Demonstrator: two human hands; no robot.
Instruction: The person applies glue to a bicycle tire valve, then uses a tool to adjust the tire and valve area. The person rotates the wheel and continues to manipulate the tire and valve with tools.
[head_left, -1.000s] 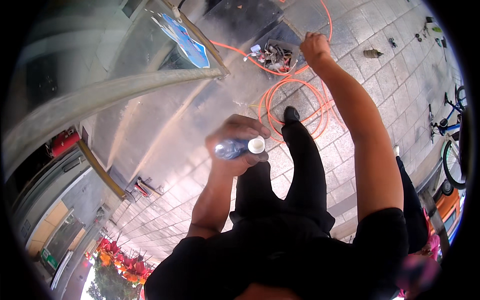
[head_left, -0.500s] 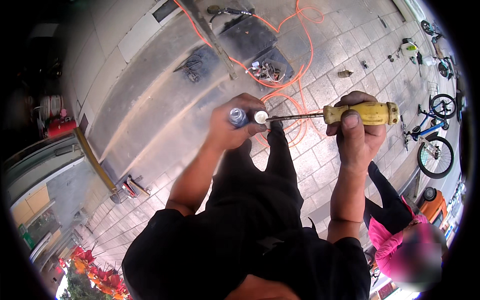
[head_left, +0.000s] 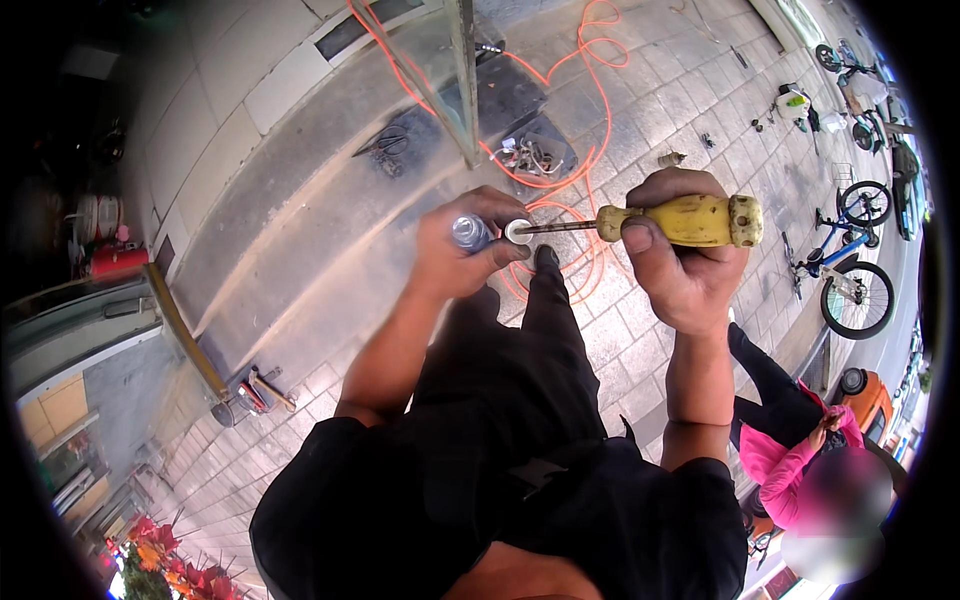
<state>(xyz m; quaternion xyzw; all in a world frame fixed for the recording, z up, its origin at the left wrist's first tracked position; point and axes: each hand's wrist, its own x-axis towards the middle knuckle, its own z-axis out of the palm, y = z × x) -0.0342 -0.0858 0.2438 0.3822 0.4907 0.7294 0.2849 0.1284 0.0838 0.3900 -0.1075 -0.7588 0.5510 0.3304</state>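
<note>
Clenched around a yellow-handled screwdriver point(head_left: 680, 221), the right hand point(head_left: 680, 265) drives its tip into the white cap point(head_left: 518, 231) of a small tube point(head_left: 470, 232) pinched in the left hand point(head_left: 462, 250); a slip could stab those fingers.

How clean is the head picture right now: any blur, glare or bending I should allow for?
Head view: left hand, right hand and yellow-handled screwdriver are sharp in bright daylight; the paving lines curve toward the rim; the rim is black; the glass panel shows pale reflections.
</note>
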